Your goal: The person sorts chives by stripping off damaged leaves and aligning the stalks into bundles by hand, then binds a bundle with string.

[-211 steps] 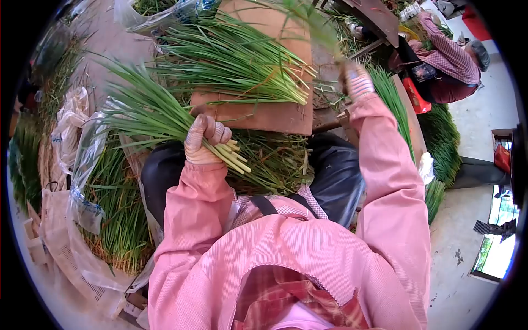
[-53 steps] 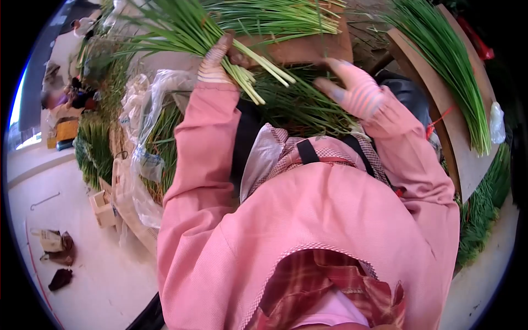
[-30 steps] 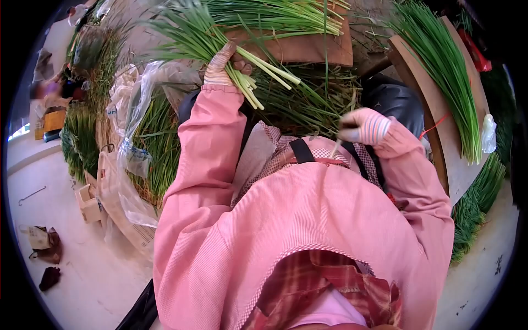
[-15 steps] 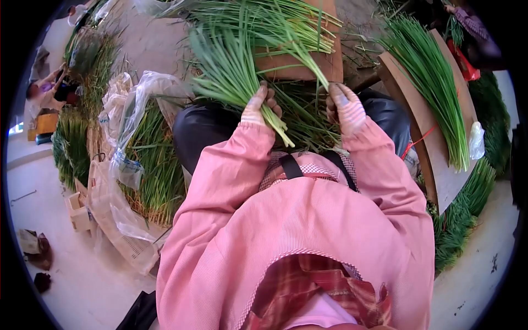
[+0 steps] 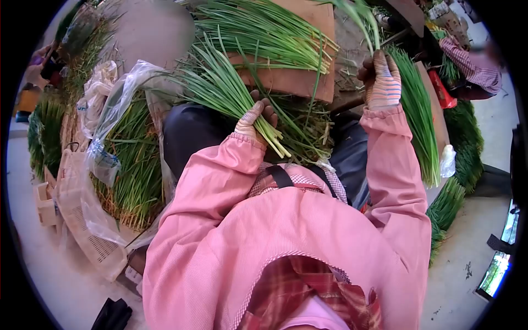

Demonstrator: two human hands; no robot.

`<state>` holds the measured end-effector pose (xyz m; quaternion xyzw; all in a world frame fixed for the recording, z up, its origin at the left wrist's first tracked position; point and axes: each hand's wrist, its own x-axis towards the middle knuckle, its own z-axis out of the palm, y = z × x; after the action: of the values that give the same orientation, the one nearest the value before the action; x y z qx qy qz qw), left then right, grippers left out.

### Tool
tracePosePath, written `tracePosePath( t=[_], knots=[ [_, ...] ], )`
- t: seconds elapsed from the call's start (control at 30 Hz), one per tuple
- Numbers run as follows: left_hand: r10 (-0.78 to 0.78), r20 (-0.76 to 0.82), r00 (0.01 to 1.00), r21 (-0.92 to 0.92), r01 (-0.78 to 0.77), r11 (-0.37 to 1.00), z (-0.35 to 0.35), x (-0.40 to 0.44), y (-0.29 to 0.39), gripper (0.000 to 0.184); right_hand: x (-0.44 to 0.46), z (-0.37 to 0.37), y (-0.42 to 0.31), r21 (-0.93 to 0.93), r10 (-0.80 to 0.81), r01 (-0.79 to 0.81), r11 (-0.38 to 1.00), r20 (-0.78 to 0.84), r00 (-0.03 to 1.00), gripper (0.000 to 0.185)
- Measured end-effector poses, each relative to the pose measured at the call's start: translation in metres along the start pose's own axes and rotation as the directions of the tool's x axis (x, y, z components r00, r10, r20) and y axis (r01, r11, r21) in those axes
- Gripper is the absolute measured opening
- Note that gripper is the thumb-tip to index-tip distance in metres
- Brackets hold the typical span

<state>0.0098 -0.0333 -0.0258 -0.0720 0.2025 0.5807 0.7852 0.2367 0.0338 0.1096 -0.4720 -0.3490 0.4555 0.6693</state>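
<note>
My left hand [image 5: 255, 119], gloved, is closed around a bunch of garlic chives [image 5: 217, 88] above my lap. The pale stem ends stick out below the fist and the green leaves fan to the upper left. Raised at the upper right, my right hand [image 5: 380, 82] in a striped glove pinches a few garlic chive stalks [image 5: 363, 21] by their stem ends, leaves pointing up and away. A larger pile of garlic chives [image 5: 264, 36] lies on a brown board [image 5: 308, 85] in front of me. Loose leaves [image 5: 302, 124] cover the space between my knees.
At right, a long bundle of chives [image 5: 412, 104] lies on another board [image 5: 434, 104], beside a small clear bag [image 5: 448, 160]. On the left stands a crate [image 5: 74, 203] with plastic sheeting [image 5: 129, 91] and upright chives [image 5: 132, 165]. Another person's checked sleeve [image 5: 465, 66] shows at upper right.
My right hand has moved up and to the right, carrying its stalks away from the bunch. My left hand keeps its grip on the bunch. The view has shifted a little.
</note>
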Motion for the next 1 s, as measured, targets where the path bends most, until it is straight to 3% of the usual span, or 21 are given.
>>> tracePosePath(
  t=[0.03,0.07,0.1,0.13,0.17,0.2,0.23,0.37,0.4,0.43,0.5,0.57,0.63,0.67,0.73,0.8,0.83,0.87,0.9,0.97,1.0],
  knots=[
    [0.002,0.009,1.000,-0.011,-0.002,1.000,0.002,0.001,-0.002,0.028,-0.002,0.007,-0.006,0.033,-0.022,0.021,0.999,0.026,0.999,0.007],
    [0.016,0.026,1.000,0.011,-0.016,1.000,0.003,0.002,-0.006,0.031,0.007,-0.002,0.013,-0.063,-0.004,0.020,0.998,0.242,0.970,0.010],
    [0.028,0.041,0.999,0.036,-0.030,0.999,0.004,0.001,-0.009,0.035,0.005,0.002,0.031,-0.295,0.213,-0.131,0.946,0.267,0.940,0.012],
    [0.034,0.054,0.998,0.067,-0.037,0.997,0.004,0.002,-0.010,0.039,0.003,0.005,0.049,-0.527,0.420,-0.228,0.819,0.279,0.864,0.014],
    [0.031,0.057,0.998,0.060,-0.034,0.998,0.004,0.002,-0.010,0.039,-0.017,0.025,0.060,-0.768,0.683,-0.447,0.458,-0.017,0.730,0.015],
    [0.008,0.094,0.995,0.069,-0.014,0.998,0.004,0.002,-0.011,0.040,-0.053,0.020,0.055,-0.606,0.697,-0.450,0.656,0.257,0.669,0.017],
    [-0.017,0.128,0.992,0.077,0.007,0.997,0.003,0.003,-0.014,0.042,-0.070,0.022,0.053,-0.735,0.795,-0.388,0.556,0.334,0.507,0.018],
    [-0.079,0.120,0.990,0.116,0.065,0.991,-0.003,-0.001,-0.013,0.044,-0.111,-0.003,0.116,-0.549,0.680,-0.415,0.726,0.482,0.553,0.022],
    [-0.040,0.125,0.991,0.130,0.023,0.991,0.010,-0.008,-0.009,0.042,-0.106,0.011,0.077,-0.642,0.808,-0.499,0.582,0.388,0.444,0.026],
    [0.054,0.104,0.993,0.152,-0.070,0.986,0.018,-0.006,-0.007,0.038,-0.093,0.002,0.091,-0.682,0.701,-0.265,0.681,0.504,0.505,0.025],
    [0.191,0.159,0.969,0.287,-0.230,0.930,0.016,0.010,0.014,0.042,-0.064,-0.014,0.108,-0.708,0.383,-0.001,0.707,0.381,0.841,0.028],
    [0.401,0.281,0.872,0.351,-0.482,0.803,0.033,0.013,0.038,0.057,-0.021,-0.031,0.122,-0.723,0.078,0.139,0.676,0.258,0.963,0.040],
    [0.554,0.338,0.761,0.341,-0.648,0.681,0.057,0.008,0.052,0.058,0.010,-0.042,0.135,-0.921,0.015,0.191,0.340,0.208,0.978,0.044],
    [0.553,0.294,0.779,0.274,-0.623,0.732,0.068,0.004,0.054,0.062,0.018,-0.043,0.146,-0.926,-0.048,0.265,0.270,0.262,0.964,0.047],
    [0.469,0.415,0.780,0.194,-0.579,0.792,0.079,0.009,0.054,0.053,0.009,-0.019,0.143,-0.853,-0.010,0.436,0.285,0.453,0.892,0.022],
    [0.220,0.549,0.806,0.101,-0.325,0.940,0.081,0.014,0.055,0.043,-0.020,0.023,0.134,-0.811,0.226,0.574,0.112,0.583,0.781,0.010],
    [0.151,0.604,0.782,0.071,-0.242,0.968,0.085,0.016,0.049,0.038,-0.036,0.038,0.127,-0.684,0.457,0.711,0.164,0.692,0.559,0.011],
    [0.090,0.644,0.760,0.062,-0.169,0.984,0.085,0.024,0.047,0.034,-0.053,0.045,0.108,-0.689,0.635,0.633,0.353,0.674,0.378,0.013],
    [0.029,0.681,0.732,0.058,-0.093,0.994,0.086,0.033,0.046,0.029,-0.064,0.014,0.142,-0.486,0.355,0.642,0.593,0.873,0.334,0.021],
    [0.051,0.599,0.799,0.069,-0.115,0.991,0.089,0.042,0.048,0.025,-0.036,0.046,0.077,-0.756,0.707,0.530,0.384,0.610,0.357,0.020],
    [0.084,0.503,0.860,0.077,-0.142,0.987,0.088,0.044,0.048,0.021,-0.010,0.033,0.094,-0.747,0.558,0.587,0.314,0.645,0.522,0.019]
  ],
)
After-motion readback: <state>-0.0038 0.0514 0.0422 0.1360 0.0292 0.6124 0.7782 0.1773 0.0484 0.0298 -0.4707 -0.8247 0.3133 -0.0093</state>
